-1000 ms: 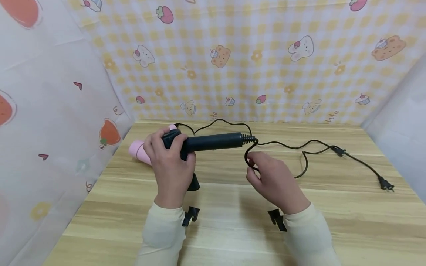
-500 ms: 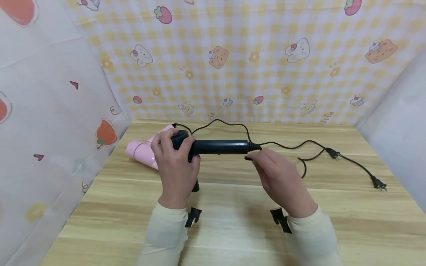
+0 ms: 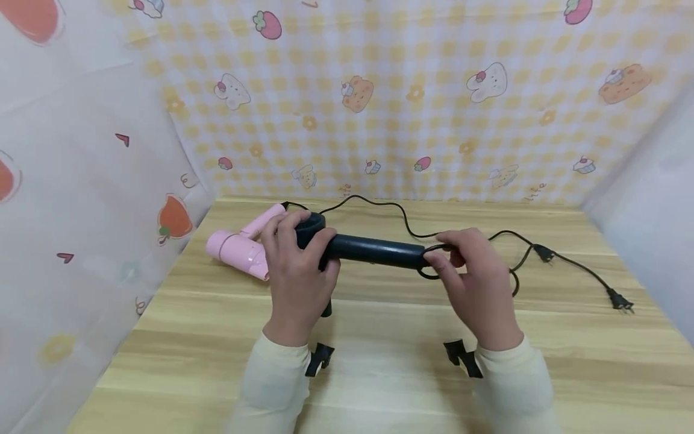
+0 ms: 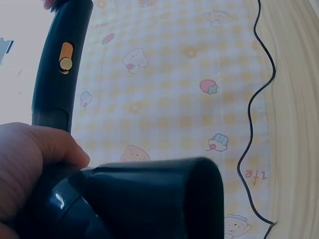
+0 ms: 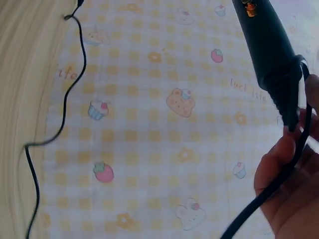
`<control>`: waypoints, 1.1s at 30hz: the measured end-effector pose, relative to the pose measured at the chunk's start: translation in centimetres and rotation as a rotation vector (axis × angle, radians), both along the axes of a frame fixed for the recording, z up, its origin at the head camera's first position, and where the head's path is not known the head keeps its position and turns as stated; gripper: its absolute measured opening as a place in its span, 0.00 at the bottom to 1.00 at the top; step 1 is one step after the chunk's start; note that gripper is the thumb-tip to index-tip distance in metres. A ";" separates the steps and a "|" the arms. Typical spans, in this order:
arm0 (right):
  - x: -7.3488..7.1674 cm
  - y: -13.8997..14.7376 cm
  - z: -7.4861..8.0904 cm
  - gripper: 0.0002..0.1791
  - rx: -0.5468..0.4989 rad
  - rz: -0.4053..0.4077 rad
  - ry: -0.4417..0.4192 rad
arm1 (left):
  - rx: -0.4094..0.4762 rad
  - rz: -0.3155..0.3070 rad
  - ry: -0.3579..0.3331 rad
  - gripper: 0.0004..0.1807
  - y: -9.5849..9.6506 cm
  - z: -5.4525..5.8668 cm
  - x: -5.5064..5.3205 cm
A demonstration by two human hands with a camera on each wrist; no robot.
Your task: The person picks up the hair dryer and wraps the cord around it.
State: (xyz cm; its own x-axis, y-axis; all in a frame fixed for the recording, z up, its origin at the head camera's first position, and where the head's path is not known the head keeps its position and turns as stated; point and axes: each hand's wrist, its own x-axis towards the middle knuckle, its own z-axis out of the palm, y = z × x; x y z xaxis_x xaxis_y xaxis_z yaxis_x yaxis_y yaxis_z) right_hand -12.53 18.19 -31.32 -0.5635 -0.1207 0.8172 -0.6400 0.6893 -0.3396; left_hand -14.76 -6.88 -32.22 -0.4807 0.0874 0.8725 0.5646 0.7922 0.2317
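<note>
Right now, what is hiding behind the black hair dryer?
Behind the black hair dryer a pink hair dryer lies on the table. The left hand covers part of it, so its near end cannot be seen.

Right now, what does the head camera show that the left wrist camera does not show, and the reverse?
Only the head view shows the pink hair dryer lying on the light wooden table, the right hand pinching the black cord at the handle's end, and the black two-pin plug. Only the left wrist view shows the orange slide switch on the handle. Both show the dark blue-black hair dryer gripped by the left hand, the thin black power cord, and the checked cartoon backdrop.
</note>
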 end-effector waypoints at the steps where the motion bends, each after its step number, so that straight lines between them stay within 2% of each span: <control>1: 0.0 0.1 0.1 0.12 -0.027 -0.017 -0.032 | 0.002 -0.007 -0.001 0.12 0.0 0.1 0.0; 4: -0.1 0.4 0.3 0.12 -0.094 -0.024 -0.150 | 0.005 -0.022 -0.007 0.12 0.0 0.2 0.0; 10: -0.3 1.2 0.5 0.06 -0.201 0.035 -0.400 | 0.004 -0.051 -0.011 0.12 0.1 0.5 0.1; 14: -0.6 1.6 0.2 0.08 -0.244 0.067 -0.488 | 0.009 -0.069 -0.018 0.12 -0.1 0.6 0.2; 21: -0.7 0.9 -0.6 0.09 -0.209 0.049 -0.497 | 0.015 -0.052 -0.043 0.12 -0.8 0.5 0.6; 33: -0.8 0.1 -0.5 0.08 -0.122 0.029 -0.475 | 0.036 -0.034 -0.060 0.12 -0.9 1.2 0.5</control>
